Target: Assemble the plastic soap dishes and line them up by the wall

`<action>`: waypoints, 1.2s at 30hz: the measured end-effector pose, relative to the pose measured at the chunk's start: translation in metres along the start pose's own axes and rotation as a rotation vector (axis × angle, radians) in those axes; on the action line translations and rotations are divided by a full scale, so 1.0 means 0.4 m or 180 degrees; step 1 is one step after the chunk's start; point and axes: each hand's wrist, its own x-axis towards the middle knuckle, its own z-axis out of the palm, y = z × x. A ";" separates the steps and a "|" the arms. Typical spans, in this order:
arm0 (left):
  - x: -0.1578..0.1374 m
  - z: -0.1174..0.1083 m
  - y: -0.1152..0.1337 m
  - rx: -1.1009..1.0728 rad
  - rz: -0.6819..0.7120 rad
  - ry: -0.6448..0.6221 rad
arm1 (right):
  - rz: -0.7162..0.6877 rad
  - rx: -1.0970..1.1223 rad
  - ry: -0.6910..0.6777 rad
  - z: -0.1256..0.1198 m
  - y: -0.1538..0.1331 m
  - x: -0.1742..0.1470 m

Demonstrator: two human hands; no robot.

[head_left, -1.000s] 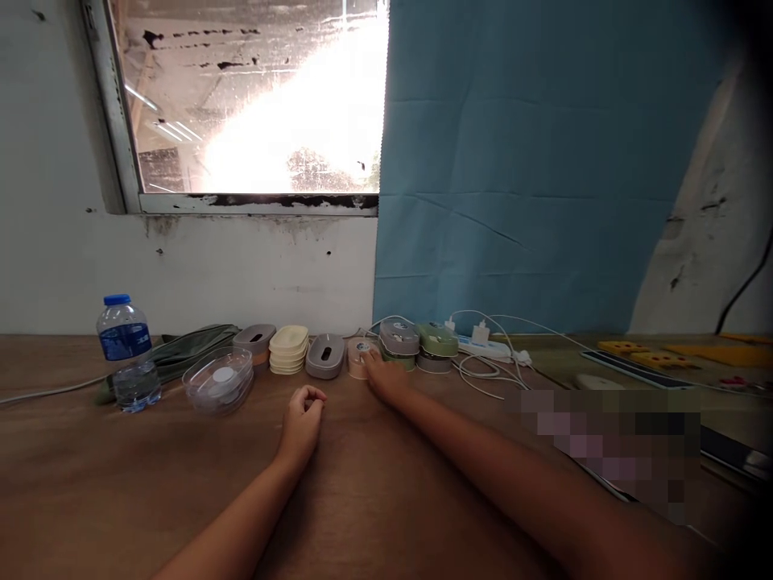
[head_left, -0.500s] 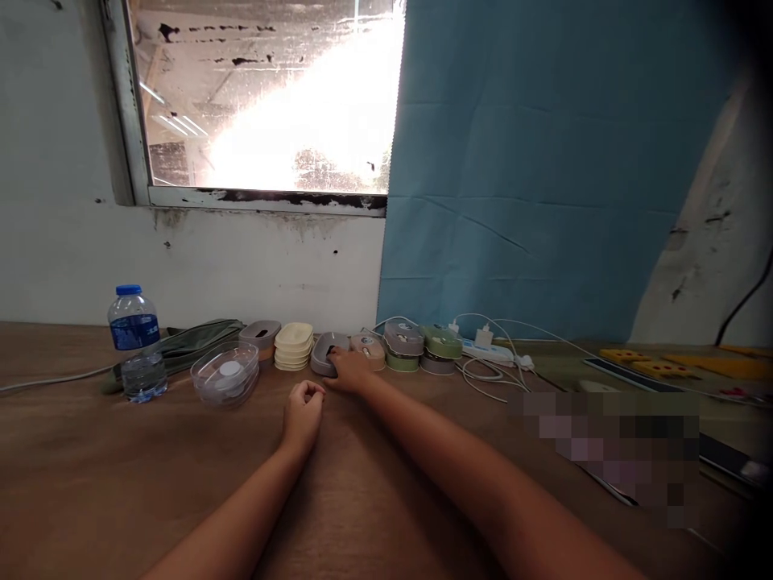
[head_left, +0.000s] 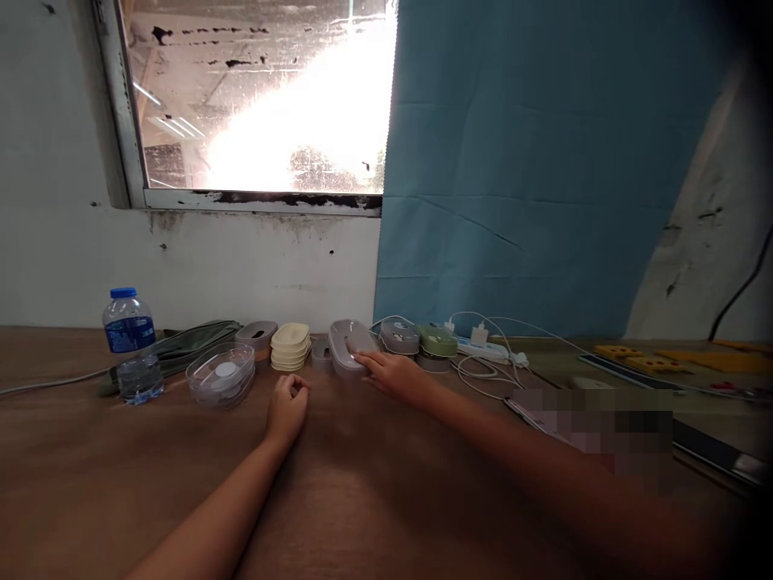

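Observation:
My right hand (head_left: 394, 375) reaches far forward, its fingers on the right side of a pale grey oval plastic container (head_left: 345, 338) that is tilted toward me, its upper face glossy. This container hides the pink box behind it. My left hand (head_left: 288, 407) rests on the table with its fingers curled in, nothing visible in them. Just beyond it is a stack of several cream oval lids (head_left: 291, 342). A smaller grey piece (head_left: 320, 352) shows between the stack and the container.
Along the wall stand a water bottle (head_left: 130, 342), a green bag (head_left: 196, 342), a clear oval container (head_left: 221, 377), a grey box (head_left: 256, 338), and stacked grey (head_left: 399, 334) and green boxes (head_left: 437, 341). To the right are a power strip (head_left: 483, 350), cables and a partly blurred phone (head_left: 537, 417).
My right hand has moved right with the grey container, which is now raised and tilted in front of the pink box. My left hand stays curled on the table. The view has shifted slightly.

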 end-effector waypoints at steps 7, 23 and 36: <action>0.025 0.011 0.005 0.0859 0.0620 -0.0091 | 0.0252 0.0501 -0.0337 -0.019 0.056 -0.282; 0.255 0.018 -0.041 0.2517 0.0607 -0.0357 | 0.1640 0.0449 -0.0393 -0.033 0.044 -0.335; 0.069 -0.052 0.097 0.0903 0.1195 -0.0511 | 0.1739 0.0847 0.0247 0.009 0.083 -0.345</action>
